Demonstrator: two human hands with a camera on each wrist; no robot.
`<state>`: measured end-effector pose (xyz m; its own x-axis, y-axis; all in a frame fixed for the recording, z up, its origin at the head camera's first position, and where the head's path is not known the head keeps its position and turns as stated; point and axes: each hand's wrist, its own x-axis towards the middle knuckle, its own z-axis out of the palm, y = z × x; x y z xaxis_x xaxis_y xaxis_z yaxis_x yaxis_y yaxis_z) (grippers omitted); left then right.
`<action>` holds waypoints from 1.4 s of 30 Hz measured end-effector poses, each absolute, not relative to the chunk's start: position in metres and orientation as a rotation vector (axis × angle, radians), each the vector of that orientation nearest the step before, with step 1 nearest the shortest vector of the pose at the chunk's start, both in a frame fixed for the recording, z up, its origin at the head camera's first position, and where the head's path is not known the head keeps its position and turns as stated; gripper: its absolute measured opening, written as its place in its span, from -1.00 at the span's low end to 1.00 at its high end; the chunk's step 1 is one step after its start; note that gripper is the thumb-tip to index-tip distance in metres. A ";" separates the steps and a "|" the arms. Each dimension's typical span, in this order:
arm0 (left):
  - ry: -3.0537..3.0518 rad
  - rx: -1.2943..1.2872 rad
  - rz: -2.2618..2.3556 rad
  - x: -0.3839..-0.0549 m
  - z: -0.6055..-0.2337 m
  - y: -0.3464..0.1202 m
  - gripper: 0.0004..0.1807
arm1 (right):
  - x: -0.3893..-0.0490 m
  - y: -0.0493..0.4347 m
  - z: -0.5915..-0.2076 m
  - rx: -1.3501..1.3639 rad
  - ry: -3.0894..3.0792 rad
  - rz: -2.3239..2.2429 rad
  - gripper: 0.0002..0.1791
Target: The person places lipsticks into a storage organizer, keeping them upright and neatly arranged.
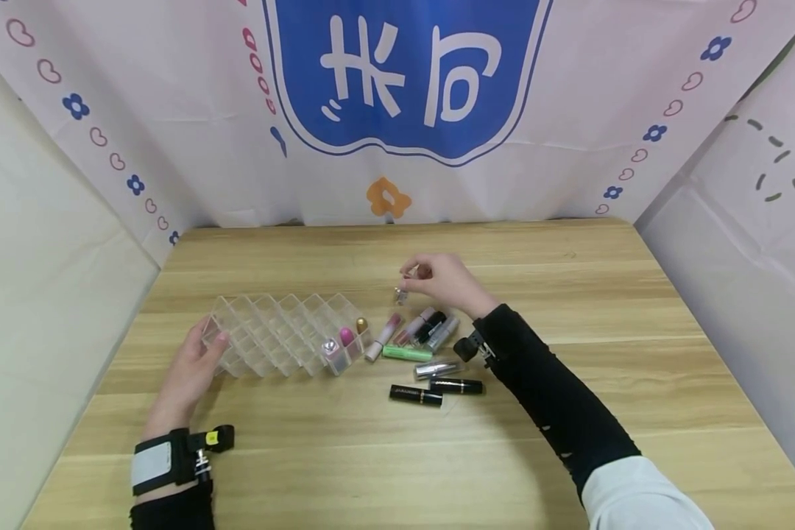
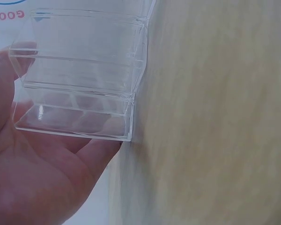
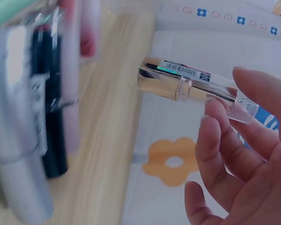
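A clear plastic lipstick organizer (image 1: 265,335) with diamond-shaped slots stands on the left of the table. My left hand (image 1: 188,368) grips its left end, thumb on one side and fingers behind and under the edge, as the left wrist view shows. In the organizer's right end sit a gold-topped tube (image 1: 361,324), a pink-topped one (image 1: 347,336) and a clear-capped one (image 1: 331,353). Above the table, right of the organizer, my right hand (image 1: 447,283) pinches a shiny lipstick tube (image 3: 178,84) between thumb and fingers. A barcode label shows on its side.
Just right of the organizer lie several lip tubes, among them a pink and white one (image 1: 384,336) and a green one (image 1: 406,353). Nearer the front are a silver tube (image 1: 436,369) and two black tubes (image 1: 416,396). A printed cloth (image 1: 205,162) hangs behind the table.
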<state>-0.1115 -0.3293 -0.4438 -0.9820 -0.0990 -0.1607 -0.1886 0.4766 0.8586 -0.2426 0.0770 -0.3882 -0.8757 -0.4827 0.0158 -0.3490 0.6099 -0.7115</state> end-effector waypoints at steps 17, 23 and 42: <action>2.614 -0.268 1.561 -0.112 -0.445 -0.331 -0.21 | -0.228 0.033 -0.377 -0.890 2.673 -1.120 -0.73; 2.623 -0.259 1.552 -0.113 -0.445 -0.332 -0.22 | -0.226 0.019 -0.374 -0.910 2.661 -1.120 -0.71; 2.614 -0.268 1.550 -0.112 -0.446 -0.329 -0.21 | -0.219 0.005 -0.376 -1.005 2.636 -1.121 -0.68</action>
